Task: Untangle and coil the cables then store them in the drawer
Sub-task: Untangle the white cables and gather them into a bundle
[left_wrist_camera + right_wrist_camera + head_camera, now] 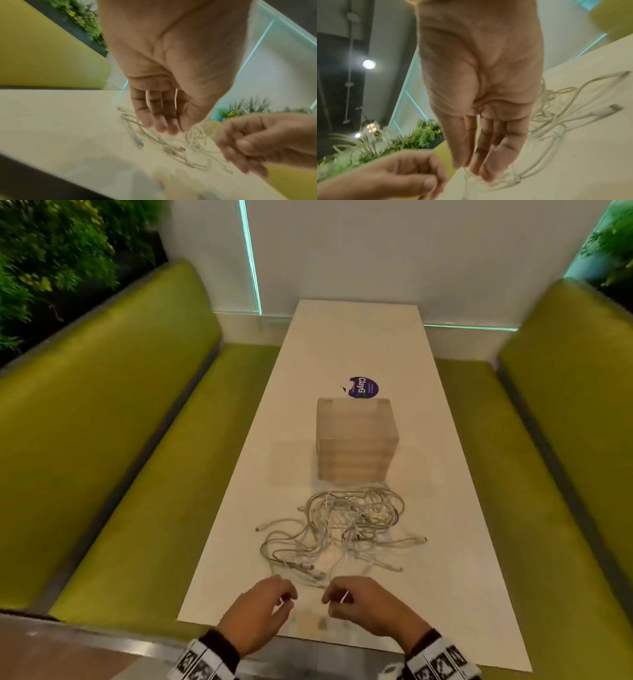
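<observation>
— Head view first: where do we stand with the cables (342, 529)?

— We see them in a loose white tangle on the table (445, 491), at 12 o'clock from our hands, with the drawer box (356, 440) touching the tangle's far side. Stray ends reach out at 9 and 3 o'clock, well inside the table's long edges.

— And our hands?

— Our left hand (260, 614) and right hand (370, 607) hover side by side over the near edge, apart from each other, just short of the tangle. Fingers on both are loosely curled. A thin white strand shows at the right fingers, but we cannot tell whether either hand is gripping a cable; the wrist views are blurred.

— Room to move?

— Bare tabletop lies at 9 and 3 o'clock of the tangle and beyond the box, where a purple sticker (363, 387) sits at 12. Green benches (137, 440) flank both long edges.
</observation>
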Tool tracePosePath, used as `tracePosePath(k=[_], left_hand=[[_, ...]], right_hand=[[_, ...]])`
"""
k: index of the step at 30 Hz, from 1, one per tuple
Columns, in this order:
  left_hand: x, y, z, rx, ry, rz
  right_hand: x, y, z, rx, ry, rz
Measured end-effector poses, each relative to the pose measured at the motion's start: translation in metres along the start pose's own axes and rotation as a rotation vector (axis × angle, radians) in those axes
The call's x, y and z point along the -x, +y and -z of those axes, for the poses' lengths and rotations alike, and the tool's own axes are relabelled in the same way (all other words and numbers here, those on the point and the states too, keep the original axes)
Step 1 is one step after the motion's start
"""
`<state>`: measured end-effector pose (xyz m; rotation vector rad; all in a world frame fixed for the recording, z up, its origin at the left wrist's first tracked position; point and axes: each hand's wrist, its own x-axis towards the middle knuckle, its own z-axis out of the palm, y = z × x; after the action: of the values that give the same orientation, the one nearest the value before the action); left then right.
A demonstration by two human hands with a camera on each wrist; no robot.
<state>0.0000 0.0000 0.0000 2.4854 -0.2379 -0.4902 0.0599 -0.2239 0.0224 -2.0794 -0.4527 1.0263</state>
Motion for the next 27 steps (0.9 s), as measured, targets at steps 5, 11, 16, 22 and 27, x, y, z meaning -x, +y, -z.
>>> tracePosePath(k=[5, 11, 16, 22, 27], left_hand=[[-0.054, 0.008, -0.013, -0.315, -0.010, -0.120], [-0.057, 0.001, -0.022, -0.384, 0.010, -0.150], [-0.059, -0.003, -0.023, -0.195, 0.055, -0.162], [-0.053, 0.007, 0.005, 0.278, 0.314, -0.167], [-0.046, 0.037, 0.026, 0.758, 0.327, -0.081]], right_hand=[[-0.046, 0.001, -0.028, 0.328, 0.280, -0.166], [-0.057, 0.012, -0.044, 0.316, 0.428, -0.219], [-0.043, 0.006, -0.036, 0.114, 0.368, -0.111], [-0.024, -0.005, -0.001, -0.505, 0.286, 0.094], [-0.041, -0.011, -0.003, -0.295, 0.220, 0.153]])
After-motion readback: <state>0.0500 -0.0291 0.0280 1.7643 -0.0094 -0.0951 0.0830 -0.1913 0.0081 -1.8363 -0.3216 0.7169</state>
